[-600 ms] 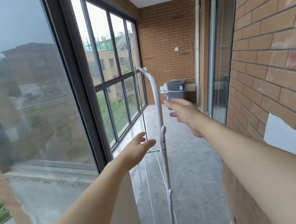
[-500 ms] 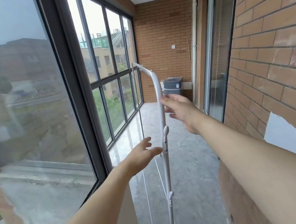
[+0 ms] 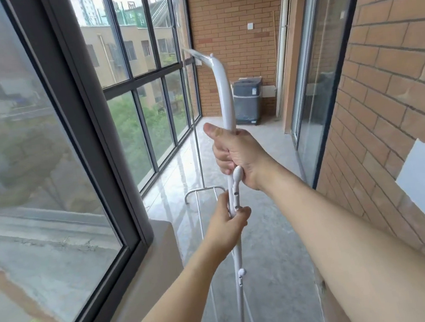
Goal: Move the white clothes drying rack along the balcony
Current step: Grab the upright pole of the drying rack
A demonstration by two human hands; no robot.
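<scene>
Looking through the head camera, the only view there is, both hands have just closed on the white clothes drying rack [image 3: 225,99]; half a second ago they were open in the air on either side of its near upright, palms reaching, touching nothing. That means the reach is over and the hold is made, so I judge the carrying or sliding along the balcony can begin, though none of it seems done yet. The right hand [image 3: 240,157], at the centre of the frame, is wrapped tight round the upright tube just above a white plastic clip [image 3: 237,182], its thumb standing up on the left of the tube. The left hand [image 3: 228,225], just below it, is clamped on the same tube at the lower end of that clip, fingers curled shut round it. The rack itself stands in the middle of the frame, its near post curving up and away toward the upper centre, its far foot [image 3: 202,191] resting on the pale glossy floor [image 3: 273,220] beside the dark-framed windows [image 3: 119,135] on the left. Ahead, at the far brick wall, sits a grey washing machine [image 3: 248,102], well apart from the rack, and the brick wall on the right leaves a narrow lane, so the rack will need steering straight.
</scene>
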